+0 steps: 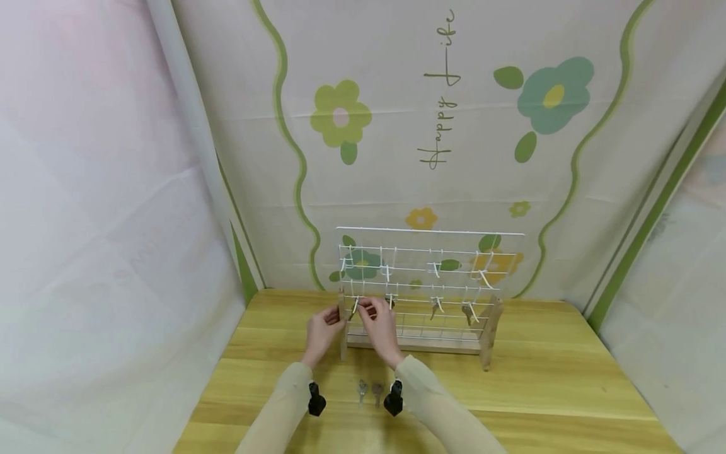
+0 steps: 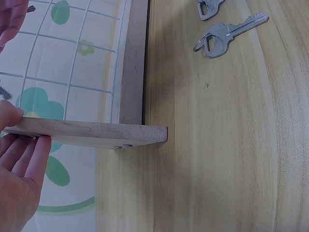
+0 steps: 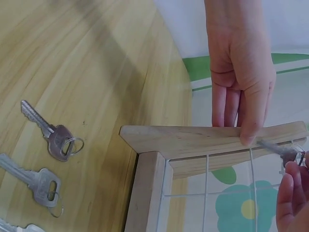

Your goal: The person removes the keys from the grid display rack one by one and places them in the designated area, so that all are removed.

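My left hand (image 1: 322, 331) grips the wooden side post (image 2: 91, 129) of a white wire rack, thumb on one face and fingers on the other. With its fingertips my right hand (image 1: 380, 325) pinches the ring end of a key (image 3: 287, 153), right at the lower left hook (image 1: 356, 304). The key's blade points toward the post and looks blurred in the right wrist view. Other keys hang from the lower hooks, among them one key (image 1: 434, 309) near the middle and another key (image 1: 467, 314) at the right.
On the wooden table (image 1: 544, 391) in front of the rack lie loose keys with rings, including a silver key (image 2: 222, 39) and a darker key (image 3: 59, 142). Upper hooks such as the one at the right (image 1: 484, 279) jut forward. A flowered curtain (image 1: 391, 183) hangs behind.
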